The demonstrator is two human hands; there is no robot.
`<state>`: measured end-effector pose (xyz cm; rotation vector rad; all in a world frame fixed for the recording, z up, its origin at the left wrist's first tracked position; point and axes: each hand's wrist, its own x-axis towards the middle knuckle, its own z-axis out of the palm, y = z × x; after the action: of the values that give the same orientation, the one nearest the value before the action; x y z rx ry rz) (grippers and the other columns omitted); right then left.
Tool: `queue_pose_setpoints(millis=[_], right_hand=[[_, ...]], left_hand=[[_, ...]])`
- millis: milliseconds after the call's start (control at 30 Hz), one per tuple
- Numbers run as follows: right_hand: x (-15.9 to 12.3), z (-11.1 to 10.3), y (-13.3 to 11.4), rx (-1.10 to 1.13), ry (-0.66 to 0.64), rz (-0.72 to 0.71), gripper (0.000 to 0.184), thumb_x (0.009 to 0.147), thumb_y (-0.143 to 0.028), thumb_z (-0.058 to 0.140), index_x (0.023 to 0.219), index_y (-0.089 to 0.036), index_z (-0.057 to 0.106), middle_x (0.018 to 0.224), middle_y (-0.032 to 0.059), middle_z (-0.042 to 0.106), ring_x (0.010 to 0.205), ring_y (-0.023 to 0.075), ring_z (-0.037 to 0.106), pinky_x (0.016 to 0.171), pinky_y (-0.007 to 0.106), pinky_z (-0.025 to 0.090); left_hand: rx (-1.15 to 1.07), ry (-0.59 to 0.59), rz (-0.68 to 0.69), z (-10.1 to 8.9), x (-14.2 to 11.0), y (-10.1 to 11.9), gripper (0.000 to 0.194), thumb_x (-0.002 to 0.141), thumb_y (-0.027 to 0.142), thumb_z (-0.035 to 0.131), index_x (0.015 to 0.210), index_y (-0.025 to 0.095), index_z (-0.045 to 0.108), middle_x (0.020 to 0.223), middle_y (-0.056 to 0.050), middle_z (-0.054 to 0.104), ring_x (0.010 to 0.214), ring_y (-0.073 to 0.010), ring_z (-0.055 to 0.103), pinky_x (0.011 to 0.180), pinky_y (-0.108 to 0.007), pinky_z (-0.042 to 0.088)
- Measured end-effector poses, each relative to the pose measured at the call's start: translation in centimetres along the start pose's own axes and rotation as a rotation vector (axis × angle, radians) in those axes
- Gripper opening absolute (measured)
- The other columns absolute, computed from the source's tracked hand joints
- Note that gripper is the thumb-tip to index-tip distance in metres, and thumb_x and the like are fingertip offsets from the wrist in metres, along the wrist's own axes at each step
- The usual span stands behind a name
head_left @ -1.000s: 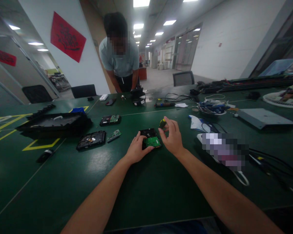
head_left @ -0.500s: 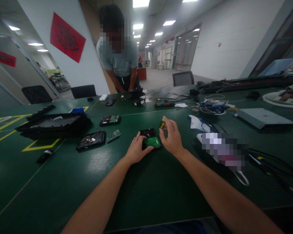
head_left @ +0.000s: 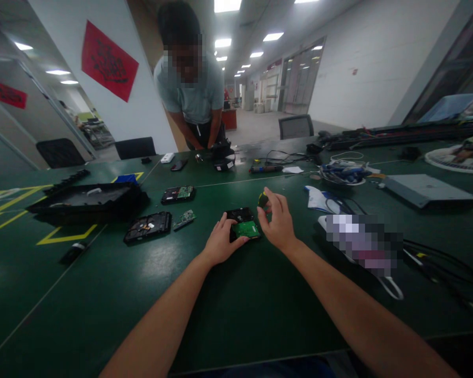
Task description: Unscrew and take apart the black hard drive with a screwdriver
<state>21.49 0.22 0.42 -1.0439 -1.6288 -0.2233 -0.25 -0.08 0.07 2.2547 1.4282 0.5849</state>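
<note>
My left hand (head_left: 222,241) is closed around the near left side of a hard drive (head_left: 246,229), with the thumb along its front edge. The drive lies on the green table, its green circuit board facing up. Above the drive's right end, my right hand (head_left: 278,223) grips the yellow and black handle of a screwdriver (head_left: 263,199) between thumb and fingers. The screwdriver stands roughly upright; its shaft and tip cannot be made out. Left of my hands lie a loose circuit board (head_left: 184,220), a black hard drive (head_left: 147,227) and another drive with its board showing (head_left: 177,194).
A black tray-like housing (head_left: 89,199) stands at the left. To the right are a blurred white object (head_left: 358,244), cables (head_left: 437,262), a bowl of cables (head_left: 343,172) and a grey metal box (head_left: 431,190). Across the table a person (head_left: 193,100) leans over a black device (head_left: 223,157).
The screwdriver handle has turned slightly in my right fingers. My left hand and the drive stay in place. The person across has leaned a little to the left.
</note>
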Motion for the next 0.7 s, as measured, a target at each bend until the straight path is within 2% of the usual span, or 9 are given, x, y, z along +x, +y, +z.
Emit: queue_pose_setpoints(millis=[100, 267, 433, 600, 700], right_hand=[[-0.01, -0.01, 0.02, 0.0, 0.003, 0.009, 0.062, 0.102, -0.029, 0.056, 0.161, -0.026, 0.036, 0.125, 0.014, 0.055, 0.104, 0.0267, 0.064, 0.083, 0.044, 0.065], [0.07, -0.09, -0.04, -0.005, -0.002, -0.019, 0.065, 0.102, -0.023, 0.05, 0.164, -0.028, 0.031, 0.132, 0.0151, 0.054, 0.112, 0.028, 0.064, 0.092, 0.048, 0.063], [0.03, -0.04, 0.03, 0.005, 0.012, 0.002, 0.065, 0.102, -0.028, 0.057, 0.162, -0.028, 0.034, 0.126, 0.0139, 0.055, 0.097, 0.0247, 0.065, 0.079, 0.043, 0.066], [0.0, 0.01, 0.01, 0.009, -0.012, -0.002, 0.065, 0.104, -0.024, 0.049, 0.165, -0.027, 0.028, 0.134, 0.0157, 0.054, 0.114, 0.0281, 0.064, 0.091, 0.046, 0.064], [-0.03, 0.04, 0.14, 0.001, -0.007, 0.009, 0.063, 0.104, -0.025, 0.05, 0.164, -0.027, 0.03, 0.132, 0.0156, 0.055, 0.114, 0.0283, 0.065, 0.091, 0.048, 0.064]], left_hand=[[0.001, -0.001, 0.005, -0.01, -0.03, 0.02, 0.062, 0.091, 0.052, 0.073, 0.139, 0.016, 0.056, 0.169, -0.028, 0.031, 0.162, -0.036, 0.025, 0.126, -0.052, 0.032], [-0.007, 0.005, 0.007, 0.02, -0.03, -0.04, 0.061, 0.091, 0.053, 0.073, 0.137, 0.017, 0.057, 0.169, -0.026, 0.033, 0.162, -0.0358, 0.024, 0.126, -0.053, 0.032], [-0.007, 0.001, -0.004, -0.04, -0.02, 0.1, 0.06, 0.09, 0.051, 0.074, 0.137, 0.016, 0.057, 0.168, -0.026, 0.034, 0.162, -0.0357, 0.024, 0.126, -0.053, 0.033], [-0.024, 0.012, 0.009, 0.02, -0.01, -0.06, 0.058, 0.09, 0.052, 0.074, 0.135, 0.019, 0.057, 0.167, -0.024, 0.038, 0.162, -0.0355, 0.024, 0.126, -0.055, 0.033], [-0.027, 0.014, 0.012, 0.06, 0.0, -0.14, 0.058, 0.09, 0.052, 0.074, 0.135, 0.02, 0.056, 0.167, -0.023, 0.038, 0.162, -0.0353, 0.023, 0.126, -0.055, 0.033]])
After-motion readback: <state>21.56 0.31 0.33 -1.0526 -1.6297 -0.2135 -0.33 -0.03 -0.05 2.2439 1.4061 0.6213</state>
